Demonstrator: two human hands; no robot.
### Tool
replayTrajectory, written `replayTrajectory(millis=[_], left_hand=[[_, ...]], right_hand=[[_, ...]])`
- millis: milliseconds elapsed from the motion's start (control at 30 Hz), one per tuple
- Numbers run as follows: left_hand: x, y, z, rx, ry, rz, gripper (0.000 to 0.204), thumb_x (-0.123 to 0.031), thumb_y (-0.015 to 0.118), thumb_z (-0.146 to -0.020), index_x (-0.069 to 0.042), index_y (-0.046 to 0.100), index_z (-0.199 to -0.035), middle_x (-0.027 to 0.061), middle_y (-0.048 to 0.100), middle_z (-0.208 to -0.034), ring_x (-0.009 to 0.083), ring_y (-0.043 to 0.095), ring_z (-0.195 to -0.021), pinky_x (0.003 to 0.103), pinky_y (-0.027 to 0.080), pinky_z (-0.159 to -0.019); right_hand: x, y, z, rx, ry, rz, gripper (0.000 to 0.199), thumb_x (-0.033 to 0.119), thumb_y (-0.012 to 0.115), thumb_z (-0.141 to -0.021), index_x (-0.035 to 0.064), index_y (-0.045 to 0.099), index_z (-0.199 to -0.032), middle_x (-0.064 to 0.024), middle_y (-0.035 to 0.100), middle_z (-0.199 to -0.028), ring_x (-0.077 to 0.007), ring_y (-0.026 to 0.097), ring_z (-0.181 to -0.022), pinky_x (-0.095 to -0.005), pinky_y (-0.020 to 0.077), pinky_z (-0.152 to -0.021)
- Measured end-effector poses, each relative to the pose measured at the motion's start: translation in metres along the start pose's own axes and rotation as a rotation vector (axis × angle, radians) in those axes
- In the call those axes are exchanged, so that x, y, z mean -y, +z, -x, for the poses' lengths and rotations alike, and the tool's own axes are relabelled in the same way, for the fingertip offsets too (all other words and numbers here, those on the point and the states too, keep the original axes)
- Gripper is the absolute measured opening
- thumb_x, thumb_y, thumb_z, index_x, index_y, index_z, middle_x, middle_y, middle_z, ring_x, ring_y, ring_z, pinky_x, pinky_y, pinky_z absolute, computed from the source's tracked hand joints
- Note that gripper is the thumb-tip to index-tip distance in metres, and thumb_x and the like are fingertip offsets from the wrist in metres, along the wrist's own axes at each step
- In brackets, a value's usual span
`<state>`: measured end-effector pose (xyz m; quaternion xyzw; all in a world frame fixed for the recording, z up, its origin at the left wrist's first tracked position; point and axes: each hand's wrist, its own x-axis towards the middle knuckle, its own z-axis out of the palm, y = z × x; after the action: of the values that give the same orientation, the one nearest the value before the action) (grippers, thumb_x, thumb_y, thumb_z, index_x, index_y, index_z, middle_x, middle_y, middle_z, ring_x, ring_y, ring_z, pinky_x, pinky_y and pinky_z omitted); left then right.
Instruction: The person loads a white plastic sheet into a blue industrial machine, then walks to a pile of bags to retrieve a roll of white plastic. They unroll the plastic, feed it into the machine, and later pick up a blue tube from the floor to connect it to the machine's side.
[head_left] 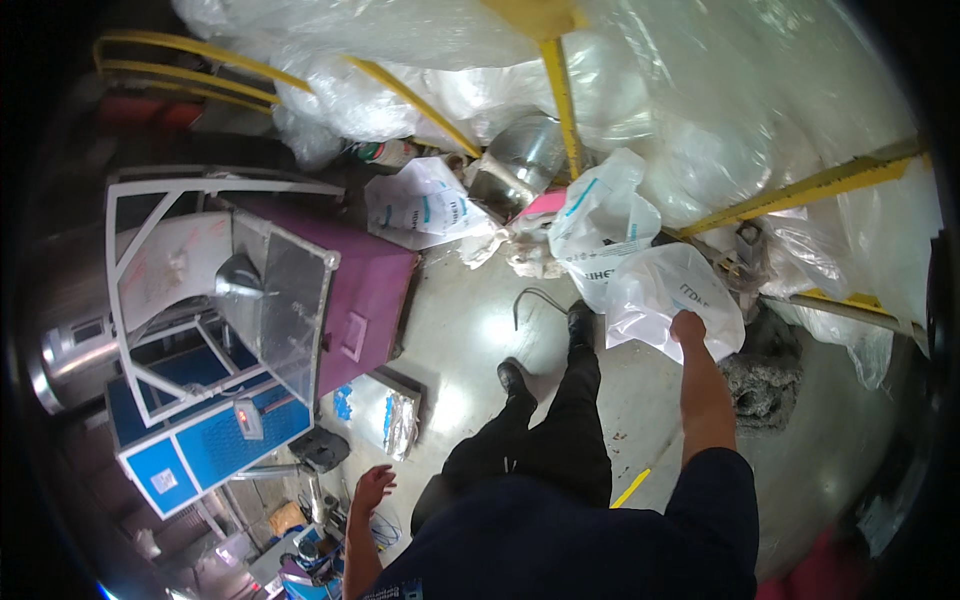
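Observation:
My right hand [688, 327] is closed on the edge of a white plastic bag [665, 292], which hangs crumpled above the floor, with dark printing on it. Against it lies a second white sack [604, 215] with a blue stripe, partly covered by the first. My left hand [373, 488] hangs low at my left side, fingers loosely apart and nothing in them. Below that hand is a jumble of tools and cables too small to make out. A third printed white sack [425, 207] lies farther off, near the purple machine panel.
A machine with a purple side [365, 290] and a blue cabinet [240, 430] stands at left. Yellow rails [563, 110] hold back large clear plastic film bundles [740, 90]. A grey fluffy bundle [765, 375] lies at right. A dark strap [537, 293] is on the floor [460, 330] by my shoes.

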<state>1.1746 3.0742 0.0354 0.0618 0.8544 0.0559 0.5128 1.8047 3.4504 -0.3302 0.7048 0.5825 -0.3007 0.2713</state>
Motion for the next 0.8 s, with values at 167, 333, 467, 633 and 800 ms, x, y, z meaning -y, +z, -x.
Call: replayTrajectory(millis=[167, 333, 467, 633, 800], left_hand=[[-0.022, -0.001, -0.011, 0.045, 0.026, -0.015, 0.041, -0.025, 0.065, -0.091, -0.005, 0.057, -0.126, 0.0067, 0.067, -0.103, 0.0177, 0.066, -0.088, 0.033, 0.051, -0.074], [-0.040, -0.015, -0.036, 0.094, 0.054, -0.053, 0.043, -0.026, 0.063, -0.091, -0.004, 0.057, -0.128, 0.0062, 0.067, -0.101, 0.0160, 0.064, -0.087, 0.031, 0.051, -0.075], [-0.017, -0.030, -0.094, 0.181, 0.085, 0.012, 0.045, -0.027, 0.065, -0.090, -0.004, 0.056, -0.128, 0.0060, 0.067, -0.104, 0.0149, 0.064, -0.088, 0.031, 0.050, -0.073], [-0.027, -0.064, -0.147, 0.245, 0.146, 0.080, 0.045, -0.029, 0.067, -0.090, -0.005, 0.057, -0.126, 0.0045, 0.067, -0.104, 0.0150, 0.064, -0.084, 0.031, 0.050, -0.070], [0.007, -0.131, -0.216, 0.234, 0.225, 0.223, 0.040, -0.026, 0.063, -0.092, -0.002, 0.059, -0.123, 0.0048, 0.067, -0.096, 0.0149, 0.065, -0.078, 0.030, 0.051, -0.065]], right_hand=[[0.074, -0.069, 0.092, 0.097, -0.165, -0.022, 0.019, 0.014, 0.060, -0.077, 0.0030, 0.072, -0.089, -0.0216, 0.069, -0.102, -0.0351, 0.067, -0.098, -0.0426, 0.0545, -0.083], [0.111, -0.122, 0.165, 0.110, -0.453, -0.231, 0.029, 0.023, 0.070, -0.077, 0.0003, 0.070, -0.095, -0.0174, 0.070, -0.090, -0.0296, 0.068, -0.081, -0.0393, 0.0534, -0.074], [0.161, -0.201, 0.224, 0.324, -0.395, -0.807, 0.031, 0.024, 0.072, -0.079, -0.0026, 0.068, -0.094, -0.0101, 0.067, -0.079, -0.0191, 0.063, -0.067, -0.0336, 0.0507, -0.063], [0.250, -0.239, 0.243, 0.368, -0.426, -1.041, 0.029, 0.020, 0.070, -0.081, -0.0025, 0.066, -0.098, -0.0046, 0.064, -0.079, -0.0124, 0.058, -0.067, -0.0287, 0.0481, -0.061], [0.383, -0.261, 0.274, 0.309, -0.590, -0.915, 0.037, 0.021, 0.070, -0.082, -0.0039, 0.064, -0.108, -0.0079, 0.067, -0.091, -0.0149, 0.062, -0.076, -0.0293, 0.0508, -0.068]])
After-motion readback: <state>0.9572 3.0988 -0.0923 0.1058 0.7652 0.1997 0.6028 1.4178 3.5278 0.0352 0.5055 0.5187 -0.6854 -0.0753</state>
